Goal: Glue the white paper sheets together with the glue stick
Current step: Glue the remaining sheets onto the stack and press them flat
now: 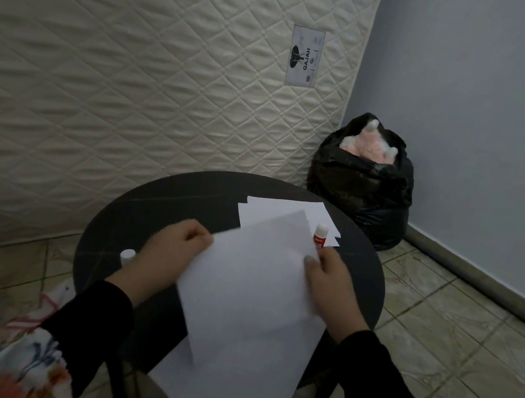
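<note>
Obs: small round black table (117, 230), used as ref for all positions.

Top sheet (248, 294) of white paper lies tilted over the table's near half, its near corner overhanging the table edge toward the person. A second white sheet (177, 368) shows under it at the near-left; can't tell whether the two are stuck yet. More loose white sheets (282, 207) sit stacked at the table's far side, fanned slightly.

L hand (172, 250): fingers curled onto the top sheet's left edge, pinching it w/ thumb. R hand (331, 279): grips the glue stick (320, 235), fingers curled round its lower body so the red label and white top stick out toward the far sheets; thumb also rests on the sheet's right edge. Whether the exposed end is capped: can't tell. White cap (127, 256) stands at the table's left edge, just beside the L wrist.

Handling (judgement): paper v. light, floppy, creases easily, slides freely on the smooth top. Best held at opposite edges or corners, flat, w/ light pinch; pressing mid-sheet would buckle it. Glue stick is rigid and small, so hold it round the barrel.

Off-table: quilted mattress (139, 56) upright behind; black bin bag (363, 188) beyond the far-right edge; tiled floor (440, 332).
</note>
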